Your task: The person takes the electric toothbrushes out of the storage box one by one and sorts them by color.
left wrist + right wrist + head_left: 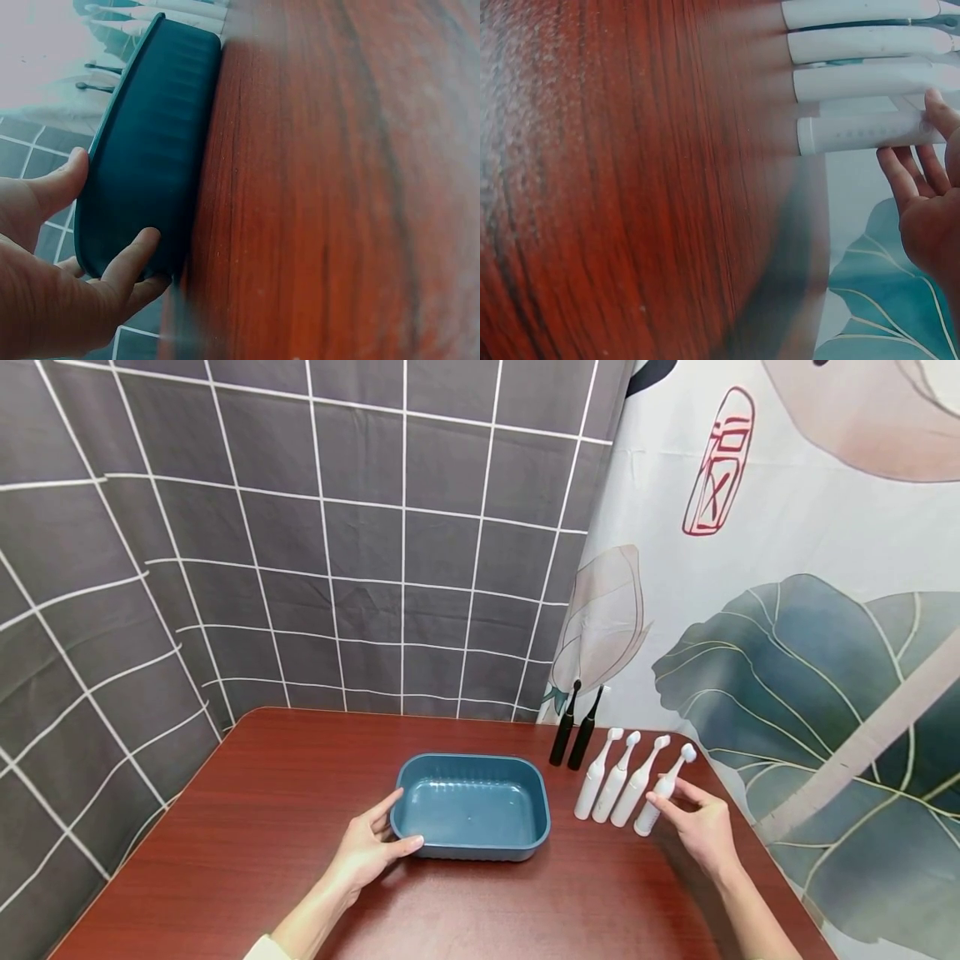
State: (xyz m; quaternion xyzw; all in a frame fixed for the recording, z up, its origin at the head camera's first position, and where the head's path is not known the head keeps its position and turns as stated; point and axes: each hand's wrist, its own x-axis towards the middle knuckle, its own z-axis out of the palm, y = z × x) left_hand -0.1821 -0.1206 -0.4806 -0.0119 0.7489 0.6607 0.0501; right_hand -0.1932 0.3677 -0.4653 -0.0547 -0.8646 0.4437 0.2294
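Note:
A blue rectangular plastic basin [470,810] stands on the table. My left hand [369,843] grips its near left corner, the thumb on the rim and the fingers along the outer wall [150,142]. At the right, my right hand [697,822] pinches a white electric toothbrush [663,793] by the upper handle, between thumb and fingers. That toothbrush [862,132] is upright, its base close to the tabletop and its brush head up. To its left, three more white electric toothbrushes [630,785] stand upright in a row.
Two black electric toothbrushes [572,735] stand behind the white ones, near the table's back edge. The red-brown wooden table [300,777] meets a grey grid curtain [367,543] behind and a leaf-patterned cloth [787,693] on the right.

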